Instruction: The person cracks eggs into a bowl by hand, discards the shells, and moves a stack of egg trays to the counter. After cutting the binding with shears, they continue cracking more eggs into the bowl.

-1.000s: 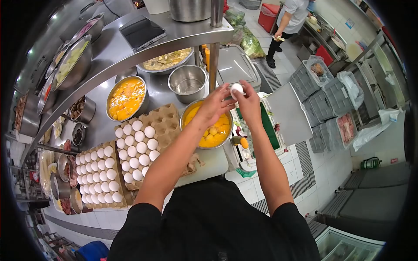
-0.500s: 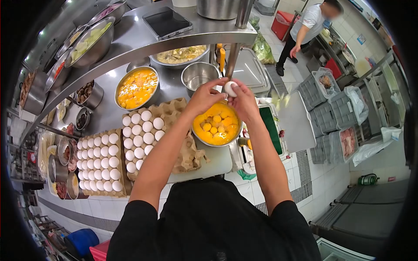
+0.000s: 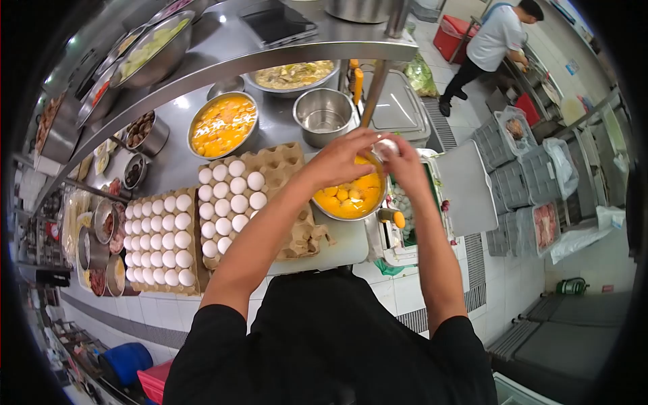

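Observation:
Over the near steel bowl point(image 3: 343, 217) of yolks, a white egg point(image 3: 386, 148) is held, blurred by motion. My right hand point(image 3: 405, 165) is closed around its right side. From the left, my left hand point(image 3: 341, 160) reaches across the bowl's rim with its fingertips closed against the same egg. Whether the shell is cracked cannot be made out. Loose yolks point(image 3: 354, 194) and egg liquid show below my fingers. A cardboard egg tray point(image 3: 287, 162), part filled with white eggs point(image 3: 239, 204), sits under my left forearm, and a fuller egg tray point(image 3: 196, 266) lies left of it.
A second bowl of yolks point(image 3: 224, 125) and a steel pot point(image 3: 322, 116) stand farther back. A steel shelf point(image 3: 283, 55) crosses above the counter, its post point(image 3: 376, 91) close beyond my hands. A cutting board point(image 3: 337, 253) lies in front. Another person point(image 3: 491, 42) works at the far right.
My hands and the egg have moved right and slightly down, with my left hand now reaching over the bowl. The other person has turned toward the far counter. The view has shifted a little.

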{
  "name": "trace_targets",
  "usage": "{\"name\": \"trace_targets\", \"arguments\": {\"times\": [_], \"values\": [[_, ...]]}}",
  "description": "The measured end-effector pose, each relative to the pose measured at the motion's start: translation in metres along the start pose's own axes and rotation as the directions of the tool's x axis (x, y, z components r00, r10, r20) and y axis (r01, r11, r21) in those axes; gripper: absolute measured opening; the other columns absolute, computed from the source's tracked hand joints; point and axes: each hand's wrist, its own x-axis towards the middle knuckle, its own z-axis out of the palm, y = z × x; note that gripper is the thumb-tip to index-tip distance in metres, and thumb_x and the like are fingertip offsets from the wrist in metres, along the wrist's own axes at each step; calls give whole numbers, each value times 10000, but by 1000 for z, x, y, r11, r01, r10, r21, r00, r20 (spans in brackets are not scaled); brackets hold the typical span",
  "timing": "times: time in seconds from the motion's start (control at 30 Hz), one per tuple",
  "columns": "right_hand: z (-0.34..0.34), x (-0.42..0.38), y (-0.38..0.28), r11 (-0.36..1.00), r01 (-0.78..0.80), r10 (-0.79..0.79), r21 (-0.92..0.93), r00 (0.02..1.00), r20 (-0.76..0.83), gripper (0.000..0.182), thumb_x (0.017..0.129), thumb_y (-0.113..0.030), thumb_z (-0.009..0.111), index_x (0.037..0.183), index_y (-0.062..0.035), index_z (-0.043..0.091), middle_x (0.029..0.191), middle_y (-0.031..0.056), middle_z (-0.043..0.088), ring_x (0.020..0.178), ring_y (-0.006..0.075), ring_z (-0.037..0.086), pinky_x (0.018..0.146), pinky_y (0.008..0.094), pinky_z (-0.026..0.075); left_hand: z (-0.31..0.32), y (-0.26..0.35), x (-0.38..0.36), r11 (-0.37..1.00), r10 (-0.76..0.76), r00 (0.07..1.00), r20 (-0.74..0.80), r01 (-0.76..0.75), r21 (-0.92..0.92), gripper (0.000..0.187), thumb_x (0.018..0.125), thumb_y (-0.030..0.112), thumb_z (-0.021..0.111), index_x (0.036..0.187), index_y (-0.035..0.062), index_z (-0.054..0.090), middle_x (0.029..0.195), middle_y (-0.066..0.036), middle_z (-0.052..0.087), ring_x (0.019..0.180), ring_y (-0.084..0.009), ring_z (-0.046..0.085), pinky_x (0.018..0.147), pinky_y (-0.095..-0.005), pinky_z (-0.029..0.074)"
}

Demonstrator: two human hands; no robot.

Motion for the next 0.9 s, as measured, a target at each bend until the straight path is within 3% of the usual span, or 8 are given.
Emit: {"name": "trace_targets", "arguments": {"times": [0.03, 0.1, 0.17, 0.33, 0.57, 0.63, 0.77, 0.9], "values": [[-13, -2, -3, 1000, -27, 27, -15, 999, -36, 330, 975, -217, 610, 1259, -49, 598, 860, 38, 649, 708, 82, 608, 621, 257, 512, -7, 10, 0, 991, -31, 1000, 4, 32, -127, 501, 802, 88, 727, 1291, 133, 625, 1275, -93, 575, 1041, -214, 614, 893, -344, 537], [-42, -3, 11, 760, 35, -216, -649, 955, -202, 450, 994, -338, 568, 1323, -31, 557, 1029, 163, 707, 957, 244, 667, 874, 331, 510, -53, 8, -10, 982, -182, 983, -31, 183, 41, 433, 812, 132, 730, 1239, 122, 659, 1157, -89, 638, 943, -224, 642, 855, -343, 541], [-43, -16, -4, 658, 164, -463, -735, 858, -223, 438, 954, -331, 634, 1265, -24, 612, 1067, 176, 699, 901, 260, 688, 809, 325, 531, -107, -9, -39, 876, -378, 924, -49, 375, 304, 400, 806, 161, 737, 1198, 110, 682, 1086, -104, 680, 892, -226, 656, 822, -337, 535], [60, -49, -34, 883, 224, -116, -411, 955, 272, 331, 863, -291, 733, 1055, -24, 704, 988, 120, 694, 843, 264, 694, 710, 351, 542, -150, -41, -120, 655, -595, 803, -24, 502, 565, 417, 742, 188, 765, 1140, 88, 696, 1025, -113, 709, 918, -269, 662, 838, -361, 520], [221, -103, -15, 574, 692, -267, -437, 663, 700, 345, 782, -245, 712, 1079, -77, 659, 1047, 108, 592, 845, 334, 649, 741, 422, 547, -135, -44, -152, 697, -427, 899, -100, 398, 596, 394, 730, 125, 742, 1117, 81, 683, 1091, -132, 680, 1000, -295, 644, 883, -390, 520], [225, -106, -7, 536, 691, -225, -485, 670, 707, 327, 760, -212, 698, 1046, -61, 647, 1034, 122, 575, 818, 339, 646, 718, 431, 548, -142, -42, -153, 818, -528, 821, -219, 560, 129, 359, 765, 96, 728, 1116, 58, 665, 1073, -78, 665, 974, -212, 639, 856, -324, 522], [204, -102, -1, 764, 594, -310, -252, 681, 664, 387, 791, -177, 702, 1148, -72, 596, 1123, 112, 569, 821, 311, 660, 714, 378, 554, -150, -68, -148, 842, -491, 780, -387, 310, -442, 156, 871, 67, 590, 1023, 74, 620, 930, -28, 612, 814, -121, 599, 679, -237, 494], [137, -44, 15, 796, 537, -564, -278, 826, -21, 433, 816, -53, 686, 1229, -42, 556, 1104, 67, 567, 857, 175, 633, 781, 289, 523, -135, -64, -124, 640, -605, 740, -293, 233, -733, 114, 913, 106, 546, 1005, 72, 604, 873, -32, 603, 661, -130, 571, 567, -232, 458]]}}
